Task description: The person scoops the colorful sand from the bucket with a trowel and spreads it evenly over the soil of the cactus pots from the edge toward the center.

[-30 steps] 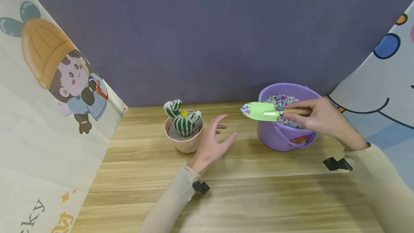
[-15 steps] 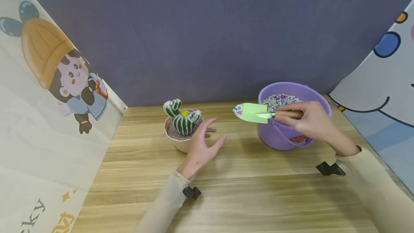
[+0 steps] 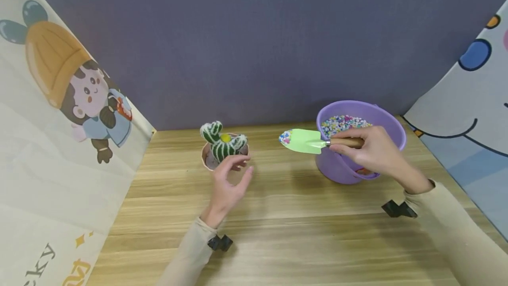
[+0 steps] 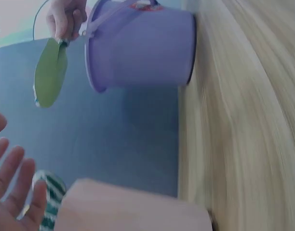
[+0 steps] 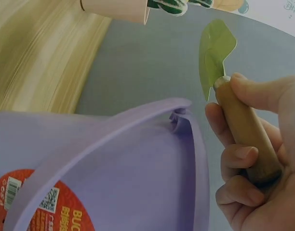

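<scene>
And now the trowel (image 3: 304,141), gripped by the curled fingers of the right hand (image 3: 377,152), is edged leftward, its beads (image 3: 285,137) brought nearer the potted cactus (image 3: 223,149), just beyond the parted, empty fingers of the left hand (image 3: 226,189).

Wood-grained table (image 3: 278,242), its streaks running crosswise, fills the lower middle of the head view. On it, left of the frame's centre, stands the pot (image 4: 133,209), upright near the back edge. Right of centre, the bucket (image 3: 335,169) stands upright near that same edge, well apart from the pot.
</scene>
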### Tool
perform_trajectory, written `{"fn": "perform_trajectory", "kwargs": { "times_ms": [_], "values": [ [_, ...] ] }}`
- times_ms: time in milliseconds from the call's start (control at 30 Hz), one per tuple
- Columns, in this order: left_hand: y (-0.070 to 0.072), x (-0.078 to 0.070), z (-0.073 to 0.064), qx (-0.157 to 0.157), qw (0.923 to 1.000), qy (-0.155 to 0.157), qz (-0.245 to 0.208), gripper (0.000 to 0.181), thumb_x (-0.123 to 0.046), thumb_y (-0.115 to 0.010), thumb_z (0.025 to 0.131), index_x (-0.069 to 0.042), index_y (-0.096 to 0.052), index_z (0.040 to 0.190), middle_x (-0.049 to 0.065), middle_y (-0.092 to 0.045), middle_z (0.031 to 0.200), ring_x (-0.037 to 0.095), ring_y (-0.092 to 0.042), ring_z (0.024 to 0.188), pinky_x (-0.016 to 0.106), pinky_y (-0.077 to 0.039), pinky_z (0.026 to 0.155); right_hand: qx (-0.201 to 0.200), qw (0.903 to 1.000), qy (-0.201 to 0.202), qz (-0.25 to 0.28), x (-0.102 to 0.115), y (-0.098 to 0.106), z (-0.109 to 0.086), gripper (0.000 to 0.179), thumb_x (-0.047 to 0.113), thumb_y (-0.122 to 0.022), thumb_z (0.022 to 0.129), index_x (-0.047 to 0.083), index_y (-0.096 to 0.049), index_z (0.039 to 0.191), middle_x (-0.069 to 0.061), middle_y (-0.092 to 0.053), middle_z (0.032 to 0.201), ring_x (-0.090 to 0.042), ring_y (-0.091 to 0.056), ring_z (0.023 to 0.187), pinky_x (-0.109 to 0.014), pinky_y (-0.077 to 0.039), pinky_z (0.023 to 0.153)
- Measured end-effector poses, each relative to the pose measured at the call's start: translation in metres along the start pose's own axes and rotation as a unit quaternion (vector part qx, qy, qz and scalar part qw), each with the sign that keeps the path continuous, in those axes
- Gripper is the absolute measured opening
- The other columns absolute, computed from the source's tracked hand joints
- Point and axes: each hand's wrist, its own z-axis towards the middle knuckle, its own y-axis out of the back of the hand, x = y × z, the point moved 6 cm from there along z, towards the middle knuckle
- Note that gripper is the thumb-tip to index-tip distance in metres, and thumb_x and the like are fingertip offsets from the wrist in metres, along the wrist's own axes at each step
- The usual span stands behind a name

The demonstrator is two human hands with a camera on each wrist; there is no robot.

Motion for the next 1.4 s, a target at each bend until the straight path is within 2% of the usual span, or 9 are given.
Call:
{"fn": "perform_trajectory", "kwargs": {
  "times_ms": [133, 267, 467, 667, 767, 933, 1167, 1233, 1400],
  "values": [
    [0.021, 0.005, -0.001, -0.054, 0.9978, -0.036, 0.01, 0.019, 0.004, -0.075, 0.088, -0.001, -0.076, 0.107, 0.015, -0.077, 0.099, 0.025, -0.07, 0.087, 0.026, -0.059, 0.079, 0.003, 1.0, 0.004, -0.006, 0.003, -0.003, 0.002, 0.02, 0.02, -0.088, 0.089, 0.01, -0.085, 0.107, 0.0, -0.084, 0.093, 0.019, -0.069, 0.08, -0.018, -0.039, 0.041],
    [0.038, 0.012, -0.003, -0.089, 0.9952, -0.04, 0.014, 0.017, 0.007, -0.073, 0.088, 0.003, -0.075, 0.104, 0.018, -0.075, 0.093, 0.018, -0.069, 0.084, 0.018, -0.056, 0.078, 0.013, 0.9999, -0.002, -0.01, 0.004, -0.008, 0.002, 0.019, 0.023, -0.086, 0.091, 0.012, -0.085, 0.107, 0.002, -0.084, 0.093, 0.017, -0.07, 0.078, -0.018, -0.04, 0.042],
    [0.061, 0.028, -0.006, -0.142, 0.9893, -0.009, 0.031, 0.019, 0.006, -0.072, 0.088, 0.007, -0.073, 0.107, 0.023, -0.073, 0.094, 0.016, -0.067, 0.088, 0.018, -0.056, 0.081, 0.029, 0.9995, -0.004, 0.008, 0.008, -0.017, 0.003, 0.021, 0.023, -0.085, 0.093, 0.01, -0.084, 0.11, 0.0, -0.084, 0.097, 0.013, -0.073, 0.085, -0.013, -0.055, 0.059],
    [0.078, 0.044, -0.008, -0.178, 0.9816, 0.044, 0.052, 0.024, 0.007, -0.073, 0.088, 0.008, -0.072, 0.112, 0.024, -0.072, 0.11, 0.018, -0.065, 0.104, 0.025, -0.056, 0.088, 0.025, 0.9997, 0.007, 0.006, 0.015, -0.024, 0.005, 0.018, 0.023, -0.085, 0.093, 0.014, -0.085, 0.108, 0.004, -0.084, 0.096, 0.006, -0.076, 0.087, -0.008, -0.057, 0.073],
    [0.083, 0.051, -0.009, -0.177, 0.9798, 0.073, 0.06, 0.029, 0.008, -0.075, 0.089, 0.006, -0.072, 0.117, 0.02, -0.072, 0.124, 0.017, -0.063, 0.117, 0.029, -0.056, 0.094, 0.024, 0.9996, 0.011, 0.001, 0.018, -0.027, 0.006, 0.018, 0.023, -0.084, 0.093, 0.013, -0.085, 0.108, 0.005, -0.084, 0.096, 0.005, -0.077, 0.086, -0.009, -0.058, 0.073],
    [0.087, 0.061, -0.009, -0.158, 0.9797, 0.116, 0.045, 0.033, 0.005, -0.074, 0.093, 0.001, -0.072, 0.126, 0.015, -0.067, 0.142, 0.027, -0.06, 0.135, 0.039, -0.056, 0.102, 0.028, 0.9993, 0.026, 0.005, 0.022, -0.036, 0.008, 0.019, 0.018, -0.084, 0.092, 0.008, -0.084, 0.108, -0.001, -0.084, 0.096, -0.005, -0.08, 0.085, -0.011, -0.059, 0.072],
    [0.091, 0.072, -0.012, -0.14, 0.9773, 0.153, 0.044, 0.037, 0.002, -0.073, 0.096, 0.001, -0.069, 0.133, 0.014, -0.062, 0.151, 0.034, -0.057, 0.141, 0.024, -0.054, 0.104, 0.022, 0.9986, 0.043, -0.023, 0.024, -0.046, 0.012, 0.023, 0.02, -0.085, 0.091, 0.006, -0.084, 0.109, 0.0, -0.084, 0.094, -0.015, -0.082, 0.083, -0.011, -0.058, 0.067],
    [0.091, 0.077, -0.013, -0.123, 0.9753, 0.178, 0.044, 0.039, -0.001, -0.07, 0.099, 0.0, -0.066, 0.137, 0.013, -0.06, 0.154, 0.034, -0.057, 0.141, 0.029, -0.055, 0.108, 0.026, 0.9986, 0.042, -0.022, 0.025, -0.048, 0.013, 0.024, 0.021, -0.085, 0.092, 0.006, -0.083, 0.11, 0.0, -0.084, 0.093, -0.016, -0.082, 0.082, -0.014, -0.057, 0.063],
    [0.087, 0.088, -0.017, -0.061, 0.9669, 0.244, 0.044, 0.044, -0.016, -0.058, 0.109, -0.005, -0.055, 0.152, 0.017, -0.052, 0.16, 0.041, -0.053, 0.144, 0.057, -0.048, 0.118, 0.027, 0.9985, 0.041, -0.024, 0.027, -0.054, 0.015, 0.023, 0.023, -0.085, 0.091, 0.008, -0.084, 0.109, 0.001, -0.084, 0.093, -0.016, -0.081, 0.081, -0.021, -0.056, 0.058]
  ]
}}
